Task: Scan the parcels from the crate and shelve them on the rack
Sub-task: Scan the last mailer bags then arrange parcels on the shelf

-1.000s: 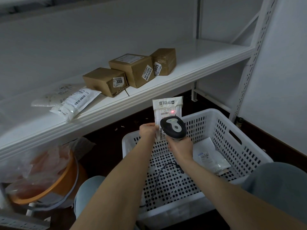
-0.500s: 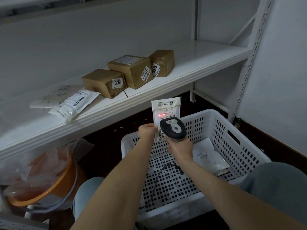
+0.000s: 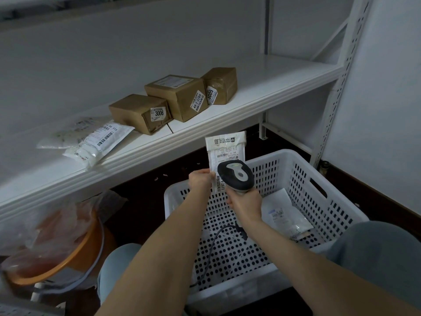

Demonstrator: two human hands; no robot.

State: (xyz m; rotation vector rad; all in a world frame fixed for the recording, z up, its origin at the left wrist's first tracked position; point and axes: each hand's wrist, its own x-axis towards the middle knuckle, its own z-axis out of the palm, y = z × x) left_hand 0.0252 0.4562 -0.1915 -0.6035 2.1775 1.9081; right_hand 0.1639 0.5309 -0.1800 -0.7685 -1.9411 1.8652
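My left hand (image 3: 201,181) pinches the lower left edge of a flat white parcel (image 3: 225,148) and holds it upright over the white perforated crate (image 3: 319,185). My right hand (image 3: 245,200) grips a black and grey barcode scanner (image 3: 235,176), its head just in front of the parcel's lower label. No red light shows on the label. Another white parcel (image 3: 283,216) lies inside the crate at the right. The scanner's cable (image 3: 213,242) trails down across the crate floor.
The white rack shelf (image 3: 262,96) holds three brown boxes (image 3: 180,96) and two white bag parcels (image 3: 95,141) at the left. An orange basin (image 3: 68,254) under clear plastic sits below the shelf. My knees frame the crate. A rack upright (image 3: 337,83) rises at the right.
The red scan light that showed on the parcel's label has gone out. Parcel, scanner and both hands have stayed almost still over the crate.
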